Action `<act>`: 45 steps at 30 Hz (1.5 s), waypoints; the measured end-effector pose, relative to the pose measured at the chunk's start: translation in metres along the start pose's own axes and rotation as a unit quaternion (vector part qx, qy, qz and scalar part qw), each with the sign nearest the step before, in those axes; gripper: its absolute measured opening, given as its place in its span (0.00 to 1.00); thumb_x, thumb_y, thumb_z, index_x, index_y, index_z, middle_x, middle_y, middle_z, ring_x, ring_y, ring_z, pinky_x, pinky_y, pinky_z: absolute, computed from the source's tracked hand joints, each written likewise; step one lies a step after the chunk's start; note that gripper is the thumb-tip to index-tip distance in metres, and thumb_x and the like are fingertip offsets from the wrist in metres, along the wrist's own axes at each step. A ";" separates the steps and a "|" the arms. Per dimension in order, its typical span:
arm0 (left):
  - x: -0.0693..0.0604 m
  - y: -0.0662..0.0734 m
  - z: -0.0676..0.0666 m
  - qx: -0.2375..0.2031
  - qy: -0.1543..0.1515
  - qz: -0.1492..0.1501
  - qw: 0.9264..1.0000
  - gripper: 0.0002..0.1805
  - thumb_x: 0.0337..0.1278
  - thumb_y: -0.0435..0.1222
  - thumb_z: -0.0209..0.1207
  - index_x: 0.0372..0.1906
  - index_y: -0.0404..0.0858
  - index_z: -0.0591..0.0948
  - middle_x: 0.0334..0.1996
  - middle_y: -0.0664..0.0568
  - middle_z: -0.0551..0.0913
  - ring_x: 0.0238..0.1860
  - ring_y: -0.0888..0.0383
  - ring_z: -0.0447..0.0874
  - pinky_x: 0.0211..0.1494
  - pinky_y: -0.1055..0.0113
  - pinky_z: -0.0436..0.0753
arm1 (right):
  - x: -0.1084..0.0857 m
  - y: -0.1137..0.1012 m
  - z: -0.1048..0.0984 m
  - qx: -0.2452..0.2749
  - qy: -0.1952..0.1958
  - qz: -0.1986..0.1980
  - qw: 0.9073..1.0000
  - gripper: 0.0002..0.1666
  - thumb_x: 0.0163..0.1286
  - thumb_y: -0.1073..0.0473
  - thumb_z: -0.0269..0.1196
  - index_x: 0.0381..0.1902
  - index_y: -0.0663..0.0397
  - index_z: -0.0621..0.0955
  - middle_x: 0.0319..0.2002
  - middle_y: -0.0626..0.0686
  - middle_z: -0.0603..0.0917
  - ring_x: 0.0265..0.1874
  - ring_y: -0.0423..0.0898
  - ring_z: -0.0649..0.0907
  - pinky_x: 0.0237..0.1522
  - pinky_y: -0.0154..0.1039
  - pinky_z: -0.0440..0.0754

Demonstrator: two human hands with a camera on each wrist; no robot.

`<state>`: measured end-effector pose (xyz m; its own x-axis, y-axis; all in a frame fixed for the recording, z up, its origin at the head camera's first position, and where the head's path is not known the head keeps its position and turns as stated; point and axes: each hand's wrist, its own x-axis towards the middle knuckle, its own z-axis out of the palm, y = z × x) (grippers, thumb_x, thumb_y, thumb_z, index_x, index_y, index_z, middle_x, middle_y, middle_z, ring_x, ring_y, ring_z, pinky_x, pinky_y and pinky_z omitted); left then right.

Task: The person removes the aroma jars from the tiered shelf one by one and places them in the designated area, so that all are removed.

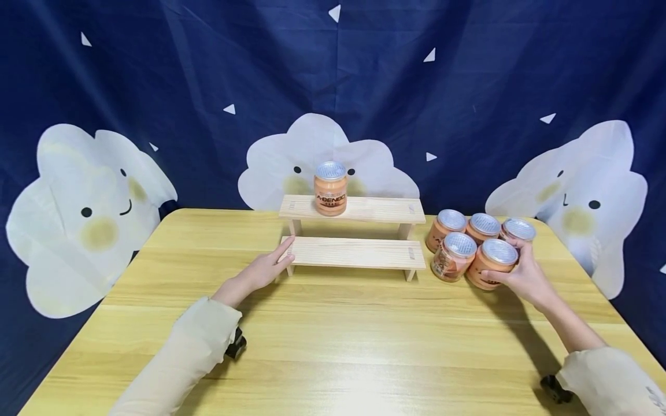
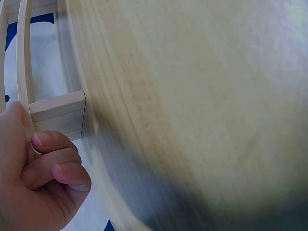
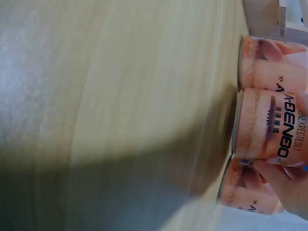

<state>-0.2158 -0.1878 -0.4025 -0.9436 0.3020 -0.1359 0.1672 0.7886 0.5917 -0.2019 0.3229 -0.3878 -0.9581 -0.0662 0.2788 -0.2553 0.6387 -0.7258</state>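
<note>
At the right of the table, my right hand (image 1: 525,278) grips the front right orange can (image 1: 484,276), which has a silver ribbed lid and dark lettering. That can (image 3: 269,125) stands on the table among several like it, such as the can beside it (image 1: 450,263). My left hand (image 1: 256,273) holds the left end of the lower board of a two-tier wooden stand (image 1: 354,252); in the left wrist view its fingers (image 2: 70,173) curl near the stand's leg (image 2: 60,108). Another can (image 1: 330,193) sits upright on the upper board, left of its middle.
The light wooden table (image 1: 333,335) spreads in front of the stand. Behind it hangs a dark blue cloth (image 1: 198,63) with white cloud figures. The grouped cans stand close to the stand's right end. Each wrist carries a small black device (image 1: 236,344).
</note>
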 end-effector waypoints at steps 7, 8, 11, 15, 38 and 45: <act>0.001 0.001 0.001 0.000 -0.002 -0.002 1.000 0.33 0.67 0.56 0.36 0.72 0.51 0.46 0.44 0.35 0.79 0.43 0.44 0.77 0.60 0.45 0.65 | 0.003 0.008 0.003 -0.001 -0.004 0.008 1.000 0.49 0.46 0.71 0.70 0.57 0.73 0.51 0.54 0.70 0.63 0.42 0.23 0.61 0.42 0.17 0.58; 0.000 0.000 0.001 0.000 -0.001 -0.001 1.000 0.33 0.67 0.56 0.36 0.72 0.51 0.46 0.48 0.33 0.77 0.45 0.42 0.77 0.60 0.45 0.64 | 0.004 0.009 0.003 -0.002 -0.006 0.010 1.000 0.49 0.46 0.70 0.70 0.58 0.73 0.51 0.55 0.71 0.62 0.43 0.23 0.60 0.43 0.17 0.58; 0.000 -0.001 0.001 0.002 0.002 0.000 1.000 0.33 0.67 0.56 0.36 0.72 0.51 0.46 0.59 0.32 0.68 0.56 0.36 0.69 0.61 0.44 0.63 | 0.004 0.010 0.002 0.001 -0.017 0.006 1.000 0.50 0.48 0.69 0.70 0.59 0.72 0.50 0.56 0.72 0.61 0.44 0.25 0.60 0.44 0.17 0.57; 0.000 -0.001 0.001 0.002 0.004 0.001 1.000 0.33 0.67 0.56 0.36 0.72 0.50 0.46 0.62 0.32 0.64 0.58 0.34 0.66 0.61 0.44 0.63 | 0.006 0.008 0.001 0.012 -0.016 -0.021 1.000 0.48 0.50 0.71 0.68 0.60 0.74 0.50 0.57 0.74 0.61 0.45 0.23 0.61 0.45 0.14 0.57; 0.002 -0.004 0.004 0.003 0.004 0.009 1.000 0.33 0.67 0.55 0.36 0.72 0.49 0.46 0.61 0.32 0.65 0.58 0.35 0.67 0.61 0.44 0.64 | 0.059 -0.096 0.041 0.098 0.019 -0.092 0.991 0.39 0.56 0.71 0.64 0.63 0.64 0.60 0.51 0.47 0.70 0.49 0.30 0.68 0.48 0.32 0.70; 0.003 -0.005 0.004 0.001 0.006 0.006 1.000 0.34 0.67 0.56 0.35 0.72 0.50 0.45 0.63 0.33 0.62 0.58 0.34 0.66 0.61 0.43 0.63 | 0.081 -0.114 0.077 0.140 -0.029 -0.092 0.985 0.40 0.57 0.70 0.64 0.64 0.65 0.58 0.57 0.65 0.67 0.57 0.57 0.68 0.54 0.57 0.67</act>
<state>-0.2180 -0.1889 -0.4087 -0.9445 0.3058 -0.1196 0.1797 0.7864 0.5910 -0.2602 0.1853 -0.3309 -0.8959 -0.2107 0.3910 -0.4435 0.3758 -0.8137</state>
